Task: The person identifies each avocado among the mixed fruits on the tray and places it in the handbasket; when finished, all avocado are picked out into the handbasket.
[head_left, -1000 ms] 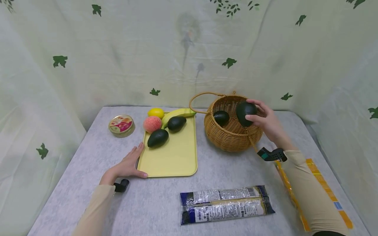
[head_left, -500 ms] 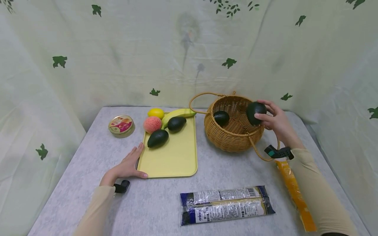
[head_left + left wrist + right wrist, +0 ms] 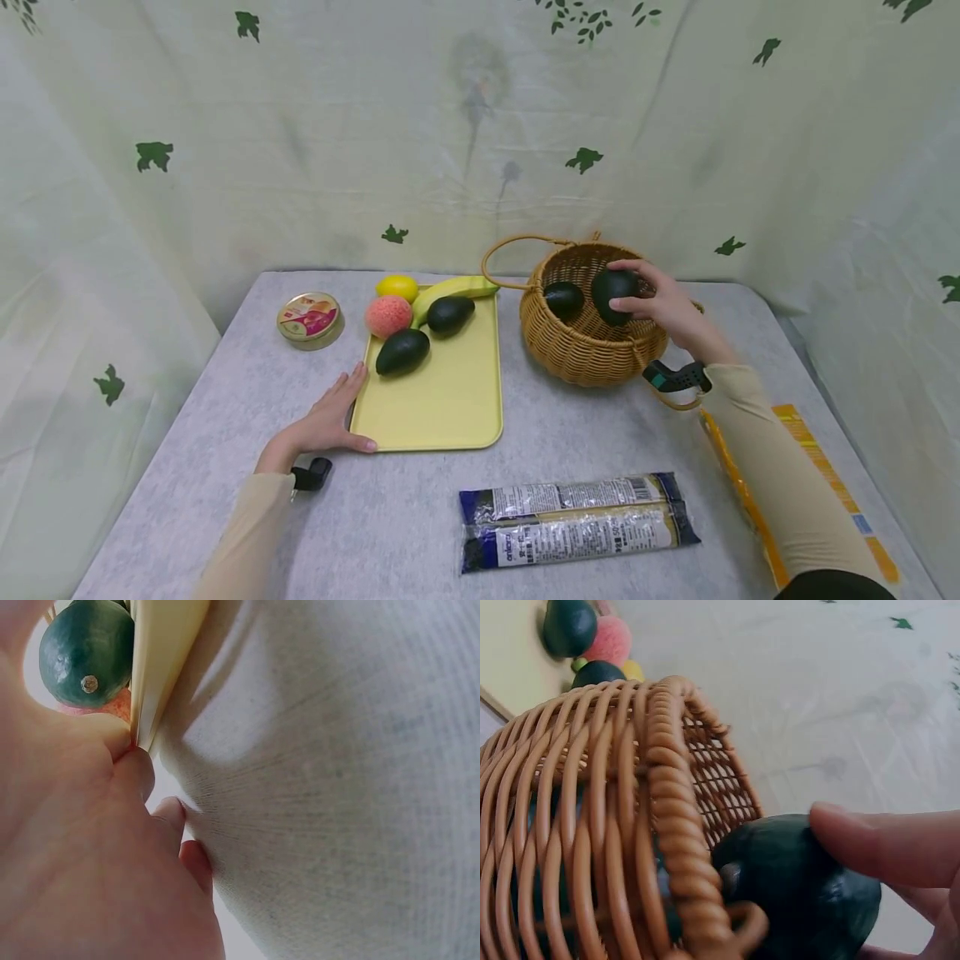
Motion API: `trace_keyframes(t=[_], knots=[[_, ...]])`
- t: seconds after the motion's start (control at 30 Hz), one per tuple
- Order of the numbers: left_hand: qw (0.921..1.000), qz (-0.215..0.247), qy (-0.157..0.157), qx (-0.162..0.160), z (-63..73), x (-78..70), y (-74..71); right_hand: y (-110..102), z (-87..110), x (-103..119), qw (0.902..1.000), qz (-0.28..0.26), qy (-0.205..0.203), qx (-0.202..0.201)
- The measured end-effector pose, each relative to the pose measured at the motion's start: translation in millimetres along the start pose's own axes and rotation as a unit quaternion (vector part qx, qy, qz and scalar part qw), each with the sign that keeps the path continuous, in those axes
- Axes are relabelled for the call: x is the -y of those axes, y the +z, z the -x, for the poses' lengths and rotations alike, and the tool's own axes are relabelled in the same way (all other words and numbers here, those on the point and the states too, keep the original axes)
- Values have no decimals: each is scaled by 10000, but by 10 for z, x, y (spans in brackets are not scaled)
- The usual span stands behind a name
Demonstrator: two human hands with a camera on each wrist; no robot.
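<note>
In the head view my right hand (image 3: pixel 671 308) grips a dark green avocado (image 3: pixel 611 293) by its sides, at the mouth of the wicker basket (image 3: pixel 577 358). The right wrist view has this avocado (image 3: pixel 795 892) beside the thick woven rim, with the thumb on top of it. Another avocado (image 3: pixel 563 300) lies inside the basket. My left hand (image 3: pixel 322 427) touches the left edge of the yellow tray (image 3: pixel 442 417), its fingers spread and fairly straight. On the tray are two avocados, the nearer one (image 3: pixel 402 352) beside a pink peach (image 3: pixel 387 317), with a banana (image 3: pixel 480 287) and a lemon (image 3: pixel 397 287) behind.
A round tin (image 3: pixel 308 318) stands left of the tray. Two long dark-and-white packets (image 3: pixel 577 521) lie at the front. An orange packet (image 3: pixel 750 508) is partly hidden under my right forearm. The basket's handles (image 3: pixel 517 240) hang out at its sides. A pale curtain (image 3: pixel 337 125) hangs behind.
My right hand with the avocado first shifted right to the basket's rim, then came back left and slightly lower over the opening. The left hand and tray have stayed put.
</note>
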State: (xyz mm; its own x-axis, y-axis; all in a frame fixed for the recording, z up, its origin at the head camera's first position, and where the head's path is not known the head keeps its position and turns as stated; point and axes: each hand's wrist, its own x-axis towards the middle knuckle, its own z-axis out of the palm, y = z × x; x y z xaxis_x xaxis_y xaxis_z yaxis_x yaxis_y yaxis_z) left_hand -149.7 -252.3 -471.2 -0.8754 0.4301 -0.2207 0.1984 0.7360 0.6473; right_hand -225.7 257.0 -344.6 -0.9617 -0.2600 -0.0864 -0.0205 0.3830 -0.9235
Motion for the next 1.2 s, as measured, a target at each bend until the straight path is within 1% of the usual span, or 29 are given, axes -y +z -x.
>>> trace_keyframes(t=[0.2,0.3,0.57,0.7,0.77,0.9,1.0,1.1,1.2], knots=[[9999,-47,83,-36,3,-22,5,97,-120,-17,9976,631,-4,294],[9999,-22,103,-48,14,-30,13,124,-160,-30,9955,852,-43,412],[10000,36,45,-66,28,-15,26,140,-194,-58,9939,879,-300,599],[10000,38,16,-60,32,-12,19,145,-176,-69,9913,1094,-306,664],[10000,48,7,-60,34,-14,15,148,-171,-73,9910,1107,-295,688],[10000,43,-10,-68,32,-8,16,150,-167,-63,9914,1071,-284,695],[10000,51,-3,-82,25,-5,22,149,-153,-58,9932,884,-324,690],[9999,54,59,-99,15,-3,23,138,-130,-43,9959,546,-338,631],[9999,58,38,-89,15,-4,14,123,-102,-8,9977,95,-347,574]])
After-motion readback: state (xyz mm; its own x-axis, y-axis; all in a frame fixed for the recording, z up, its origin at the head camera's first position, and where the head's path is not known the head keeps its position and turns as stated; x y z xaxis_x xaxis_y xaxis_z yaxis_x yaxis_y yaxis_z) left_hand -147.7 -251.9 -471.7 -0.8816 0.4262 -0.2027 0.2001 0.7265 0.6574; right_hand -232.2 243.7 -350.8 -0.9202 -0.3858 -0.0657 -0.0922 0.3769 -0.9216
